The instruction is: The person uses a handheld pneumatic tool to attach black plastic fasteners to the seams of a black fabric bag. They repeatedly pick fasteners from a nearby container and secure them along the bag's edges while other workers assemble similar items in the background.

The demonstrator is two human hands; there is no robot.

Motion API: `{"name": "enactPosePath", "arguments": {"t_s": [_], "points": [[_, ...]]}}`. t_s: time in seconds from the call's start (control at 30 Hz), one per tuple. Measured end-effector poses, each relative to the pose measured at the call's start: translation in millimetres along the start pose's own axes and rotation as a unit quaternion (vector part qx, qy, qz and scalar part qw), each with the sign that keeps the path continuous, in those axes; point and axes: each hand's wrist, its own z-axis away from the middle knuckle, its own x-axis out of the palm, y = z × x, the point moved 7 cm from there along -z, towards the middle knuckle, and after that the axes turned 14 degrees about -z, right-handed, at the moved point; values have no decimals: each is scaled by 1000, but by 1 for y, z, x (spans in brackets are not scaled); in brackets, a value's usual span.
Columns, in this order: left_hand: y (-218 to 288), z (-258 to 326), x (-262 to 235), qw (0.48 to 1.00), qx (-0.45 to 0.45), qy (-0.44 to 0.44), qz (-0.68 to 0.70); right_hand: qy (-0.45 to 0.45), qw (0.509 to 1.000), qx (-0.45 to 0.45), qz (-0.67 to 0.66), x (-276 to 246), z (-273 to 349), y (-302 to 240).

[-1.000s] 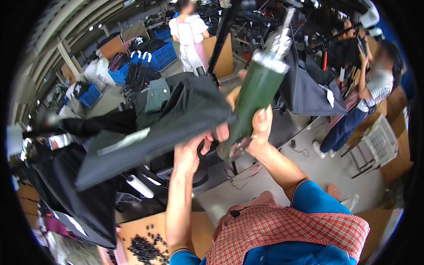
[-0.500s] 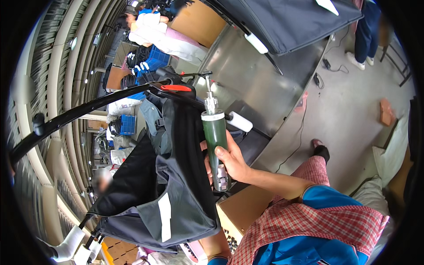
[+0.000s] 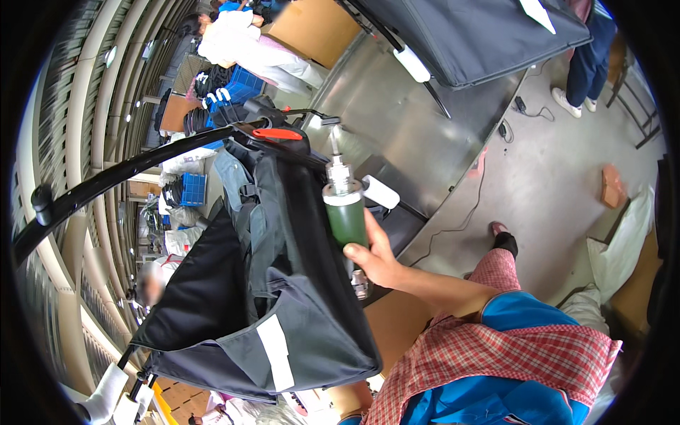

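Observation:
A green pneumatic screwdriver [image 3: 345, 212] with a silver nose is gripped by my right hand [image 3: 375, 258], fingers wrapped round its body and thumb across it. Its bit points away from me, with the tip at a small dark bracket [image 3: 330, 121] by the frame joint. Beside the tool hangs the black fabric seat [image 3: 304, 283] of a stroller, with a white label on its lower flap. A curved black tube [image 3: 134, 161] with a red lever [image 3: 277, 133] runs above it. Only my left forearm [image 3: 350, 398] shows, below the fabric; that hand is hidden behind it.
Another black fabric stroller part [image 3: 489, 42] stands on the metal-topped table [image 3: 397, 99] at the far side. Cables [image 3: 464, 223] lie on the floor to the right, near a person's legs [image 3: 584, 64]. Blue crates [image 3: 193, 190] and other people are farther back.
The seat's lower part has shifted right and slightly down, covering more of my left forearm. My right hand has moved slightly right with the screwdriver, whose body is tilted a little differently.

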Motion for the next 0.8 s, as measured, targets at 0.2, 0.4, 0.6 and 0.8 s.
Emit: {"name": "enactPosePath", "arguments": {"t_s": [0.2, 0.4, 0.6, 0.8], "points": [[33, 49, -50, 958, 15, 194, -211, 53, 998, 36, -25, -8, -3, -60], [186, 119, 63, 791, 190, 69, -578, -82, 996, -16, 7, 23, -16, -143], [120, 53, 259, 608, 242, -211, -726, -136, 988, 75, 17, 87, -28, -156], [129, 37, 251, 718, 267, -176, -618, -192, 959, 182, -100, 89, -42, -142]]}}
